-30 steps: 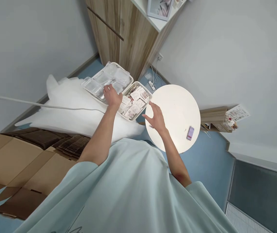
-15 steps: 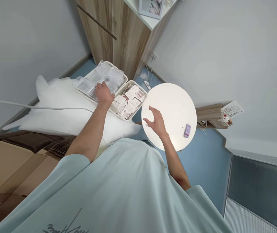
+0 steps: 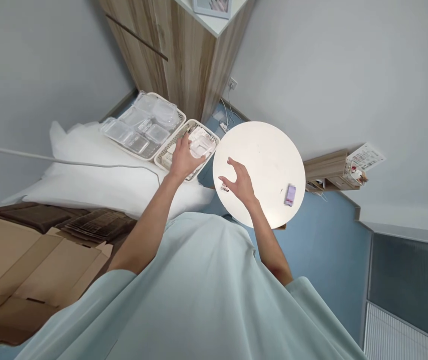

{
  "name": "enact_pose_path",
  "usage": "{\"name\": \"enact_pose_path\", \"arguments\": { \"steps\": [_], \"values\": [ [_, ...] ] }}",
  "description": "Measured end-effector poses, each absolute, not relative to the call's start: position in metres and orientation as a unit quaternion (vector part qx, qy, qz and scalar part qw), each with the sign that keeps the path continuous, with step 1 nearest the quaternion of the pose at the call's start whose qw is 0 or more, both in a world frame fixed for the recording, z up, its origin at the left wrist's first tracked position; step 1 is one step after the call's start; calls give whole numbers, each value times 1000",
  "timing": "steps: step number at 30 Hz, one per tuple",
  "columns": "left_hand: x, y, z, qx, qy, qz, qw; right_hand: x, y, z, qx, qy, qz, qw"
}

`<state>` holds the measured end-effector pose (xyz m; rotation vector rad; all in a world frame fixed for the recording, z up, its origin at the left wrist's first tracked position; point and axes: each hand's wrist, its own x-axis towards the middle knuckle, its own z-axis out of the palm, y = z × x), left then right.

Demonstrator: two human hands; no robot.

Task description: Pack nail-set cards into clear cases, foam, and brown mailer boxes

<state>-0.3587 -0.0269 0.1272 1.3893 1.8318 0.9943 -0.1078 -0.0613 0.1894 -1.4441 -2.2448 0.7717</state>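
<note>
Across the left half of the head view, a white padded sheet (image 3: 97,180) is lying over the blue floor (image 3: 319,255), with flattened cardboard boxes (image 3: 22,265) spreading along its near edge. Behind the sheet, a wood-grain cabinet (image 3: 183,55) is standing in the corner of the room. To the right of the sheet, a round white bench (image 3: 270,155) is carrying a small blurred purple item (image 3: 290,195) near its right edge and a small dark item (image 3: 224,188) at its left edge.

On the far end of the sheet, two white baskets are sitting side by side, touching. The left basket (image 3: 138,131) is holding clear plastic containers. The right basket (image 3: 183,150) is holding small printed packets, mostly hidden at this moment.

The left hand (image 3: 181,159) is reaching over the right basket and grasping a clear plastic container (image 3: 200,145), which is resting over that basket's contents, its far side toward the bench. The right hand (image 3: 238,182) is hovering over the left edge of the bench with its fingers spread and slightly curled, released and holding nothing, just beside the small dark item. A pale cable (image 3: 67,162) is running across the sheet toward the left forearm.
</note>
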Motion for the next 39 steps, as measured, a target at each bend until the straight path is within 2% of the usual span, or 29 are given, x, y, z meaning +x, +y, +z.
{"name": "enact_pose_path", "arguments": {
  "steps": [5, 15, 19, 22, 28, 39],
  "values": [
    [-298, -67, 145, 620, 589, 359, 375, -62, -52, 193, -510, -800, 265, 174],
    [-191, -115, 140, 712, 485, 253, 441, 58, -77, 177, -457, -798, 392, 40],
    [-154, -125, 137, 722, 457, 219, 471, 96, -97, 168, -458, -768, 448, 19],
    [-133, -130, 134, 691, 465, 222, 507, 120, -110, 162, -493, -713, 495, 57],
    [-98, -139, 135, 573, 482, 260, 610, 149, -130, 146, -523, -580, 593, 197],
    [-62, -138, 143, 514, 497, 295, 635, 169, -140, 141, -503, -504, 653, 258]
  ]
}}
